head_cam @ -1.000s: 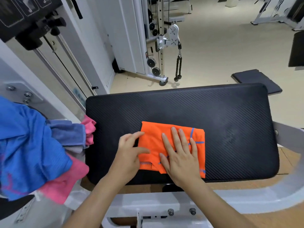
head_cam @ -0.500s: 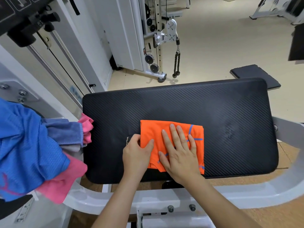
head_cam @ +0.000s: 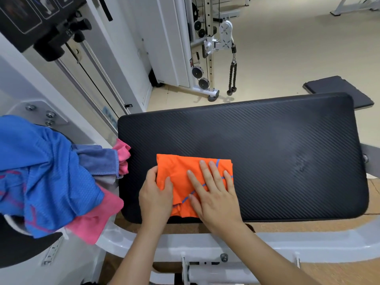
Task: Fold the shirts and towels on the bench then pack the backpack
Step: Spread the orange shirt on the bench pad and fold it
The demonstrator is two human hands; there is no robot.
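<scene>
**Orange shirt mid-fold: where it could slip**

The orange shirt [head_cam: 181, 173] is lying on the worktop [head_cam: 287, 151], left of its middle, and is reaching its near edge as a small folded packet. The left hand [head_cam: 156, 198] is pinching the packet's left edge, thumb on top. The right hand [head_cam: 213, 192] is pressing flat on it, fingers straight and spread. A quick pull could be dragging the slick cloth off that near edge. Lifting the flat hand early risks letting the layers spring open. Off the worktop's left end, a blue shirt [head_cam: 41, 171] and a pink towel [head_cam: 98, 217] are hanging in a loose heap that may slide.
</scene>
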